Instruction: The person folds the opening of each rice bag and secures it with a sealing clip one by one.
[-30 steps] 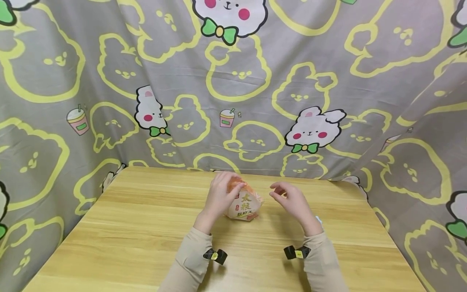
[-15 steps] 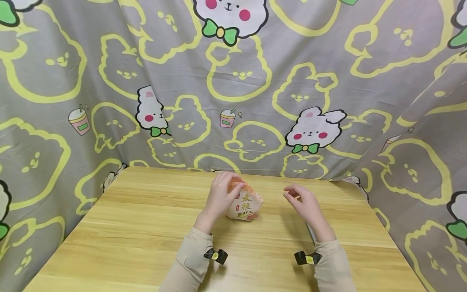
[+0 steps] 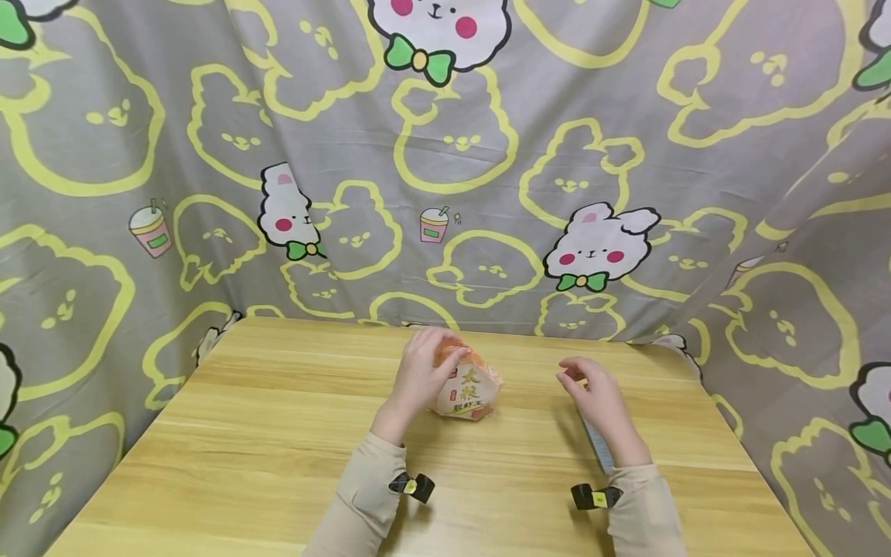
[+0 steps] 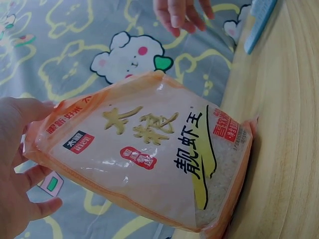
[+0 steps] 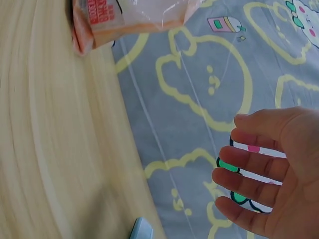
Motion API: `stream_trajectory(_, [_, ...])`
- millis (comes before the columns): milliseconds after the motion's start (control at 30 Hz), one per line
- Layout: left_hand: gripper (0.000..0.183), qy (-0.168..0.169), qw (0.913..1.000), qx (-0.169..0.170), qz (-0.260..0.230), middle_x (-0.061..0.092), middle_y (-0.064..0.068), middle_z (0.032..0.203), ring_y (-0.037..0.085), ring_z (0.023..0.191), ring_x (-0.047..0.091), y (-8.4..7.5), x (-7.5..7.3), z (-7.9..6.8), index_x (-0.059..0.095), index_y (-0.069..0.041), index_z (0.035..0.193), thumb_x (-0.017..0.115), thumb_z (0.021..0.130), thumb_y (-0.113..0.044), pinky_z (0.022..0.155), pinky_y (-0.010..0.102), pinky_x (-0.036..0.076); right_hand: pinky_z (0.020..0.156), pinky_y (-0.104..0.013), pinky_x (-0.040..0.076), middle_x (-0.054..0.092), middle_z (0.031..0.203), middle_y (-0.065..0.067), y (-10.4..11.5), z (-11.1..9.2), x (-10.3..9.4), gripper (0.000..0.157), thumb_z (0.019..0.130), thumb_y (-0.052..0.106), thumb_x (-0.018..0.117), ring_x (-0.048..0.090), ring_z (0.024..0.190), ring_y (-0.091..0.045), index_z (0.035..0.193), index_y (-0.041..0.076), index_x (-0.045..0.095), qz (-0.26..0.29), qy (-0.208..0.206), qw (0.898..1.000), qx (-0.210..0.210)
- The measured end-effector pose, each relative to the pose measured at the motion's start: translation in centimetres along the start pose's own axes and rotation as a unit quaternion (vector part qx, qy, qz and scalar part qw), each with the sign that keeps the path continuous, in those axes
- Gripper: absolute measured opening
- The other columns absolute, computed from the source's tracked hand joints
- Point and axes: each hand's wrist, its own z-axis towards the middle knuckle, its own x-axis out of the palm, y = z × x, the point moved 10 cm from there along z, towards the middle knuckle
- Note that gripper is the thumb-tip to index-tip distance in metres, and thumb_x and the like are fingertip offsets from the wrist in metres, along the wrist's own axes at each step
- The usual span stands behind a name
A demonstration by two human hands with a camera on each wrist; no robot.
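A small plastic bag of rice [image 3: 468,391], white and orange with gold and black lettering, stands on the table. My left hand [image 3: 420,371] grips its top corner; in the left wrist view the thumb and fingers [image 4: 37,174] lie at the gathered top of the bag, the lower fingers spread free. White grains show through a clear window near the base. To the right of the bag, my right hand [image 3: 595,391] is raised over the table with bent, relaxed fingers [image 5: 244,159] and holds nothing. Below it lies a long, flat light-blue object [image 3: 597,449], partly hidden by the forearm.
The wooden table [image 3: 278,433] reaches back to a grey curtain [image 3: 480,155] printed with yellow outlines and white rabbits. Curtain also hangs on both sides. Each wrist carries a small black camera [image 3: 421,487].
My right hand has moved away from the bag to the right, and more of the light-blue object shows beside the forearm. The left hand and the bag of rice have stayed in place.
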Motion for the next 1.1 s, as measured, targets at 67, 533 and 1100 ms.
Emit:
stream_trajectory(67, [0.016, -0.002, 1.0, 0.002, 0.001, 0.067, 0.003, 0.103, 0.024, 0.109, 0.059, 0.0, -0.1, 0.0, 0.065, -0.015, 0.101, 0.069, 0.091, -0.026, 0.1, 0.05, 0.043, 0.076, -0.037, 0.049, 0.068, 0.097, -0.013, -0.4, 0.0, -0.1, 0.022, 0.094, 0.013, 0.064, 0.063, 0.092, -0.028, 0.113, 0.001, 0.065, -0.003, -0.003, 1.0, 0.004])
stream_trajectory(533, [0.017, 0.001, 1.0, 0.0, -0.001, 0.067, 0.004, 0.103, 0.025, 0.109, 0.059, 0.0, -0.1, -0.1, 0.065, -0.014, 0.101, 0.069, 0.091, -0.026, 0.101, 0.05, 0.043, 0.089, -0.055, 0.049, 0.064, 0.111, -0.025, -3.7, -0.8, 0.6, 0.029, 0.092, 0.011, 0.065, 0.06, 0.103, -0.038, 0.117, -0.004, 0.062, -0.012, 0.03, 0.999, 0.029])
stream_trajectory(1100, [0.017, 0.004, 1.0, 0.0, -0.008, 0.067, 0.003, 0.104, 0.026, 0.108, 0.059, 0.0, 0.0, -0.1, 0.065, -0.013, 0.103, 0.069, 0.091, -0.025, 0.1, 0.05, 0.043, 0.089, -0.058, 0.048, 0.062, 0.11, -0.029, -8.0, -1.9, 0.7, 0.037, 0.089, 0.014, 0.068, 0.059, 0.105, -0.046, 0.119, -0.006, 0.058, -0.036, 0.098, 0.991, 0.082])
